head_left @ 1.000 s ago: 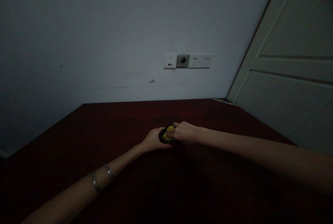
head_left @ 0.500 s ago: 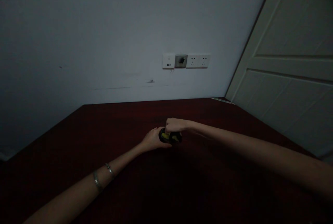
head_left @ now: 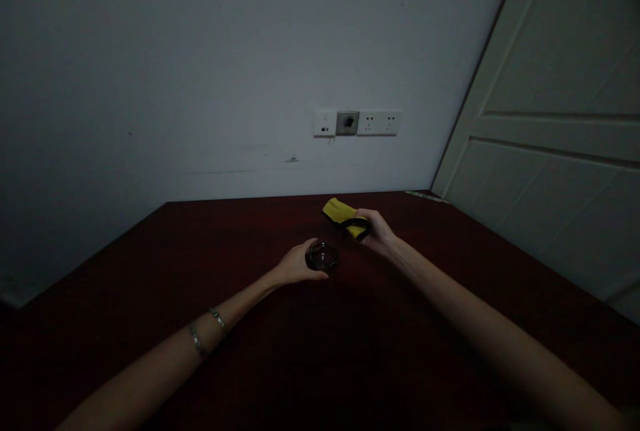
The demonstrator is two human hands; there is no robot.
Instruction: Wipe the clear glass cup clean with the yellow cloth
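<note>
Glass bowl [head_left: 323,257], round and dark in the dim light, sits near the middle of the dark red table [head_left: 235,231], its open top facing up. The left arm reaches in from the lower left corner, stretched forward and angled right, with two bracelets [head_left: 198,339] on the forearm. The left hand [head_left: 299,264] is curved like a C around the bowl's left side, thumb along the near edge and fingers around the far edge, gripping it.

The right arm slants in from the lower right corner, stretched forward and to the left. The right hand [head_left: 376,231] is closed on one end of a yellow cloth [head_left: 340,211] with black edging, pinching it between thumb and fingers; exactly how each finger lies is too dark to tell. The cloth sticks out leftward from the hand, beyond the bowl and apart from it.
</note>
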